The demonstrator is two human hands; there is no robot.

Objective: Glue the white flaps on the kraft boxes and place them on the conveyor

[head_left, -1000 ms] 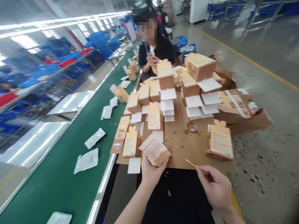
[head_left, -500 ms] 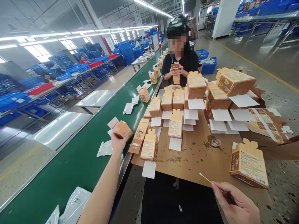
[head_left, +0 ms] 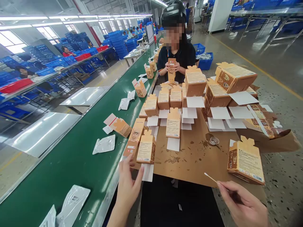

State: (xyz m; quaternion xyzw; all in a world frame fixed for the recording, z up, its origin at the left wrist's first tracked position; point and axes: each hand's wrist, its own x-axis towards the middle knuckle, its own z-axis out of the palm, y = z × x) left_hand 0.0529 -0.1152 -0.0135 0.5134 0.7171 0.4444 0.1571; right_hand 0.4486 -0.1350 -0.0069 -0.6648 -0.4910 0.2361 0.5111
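My left hand (head_left: 127,183) is open and empty, its fingers reaching up towards a standing tan carton (head_left: 146,150) at the near edge of the brown cardboard sheet (head_left: 196,160). My right hand (head_left: 241,205) pinches a thin cotton swab (head_left: 211,178) with its tip pointing up and left over the sheet. A tan carton with an open white flap (head_left: 119,125) lies on the green conveyor belt (head_left: 78,157), apart from both hands. A small round glue dish (head_left: 214,141) sits on the stained part of the sheet.
Many tan cartons with white flaps (head_left: 175,104) stand in rows on the sheet, and larger ones (head_left: 233,77) are stacked at the right. Clear plastic pouches (head_left: 104,144) lie on the belt. A person in black (head_left: 175,53) sits opposite holding a carton. Blue crates fill the shelves at left.
My left hand set the carton down on the green belt, let go, and drew back towards the near cartons. My right hand keeps the swab in about the same place.
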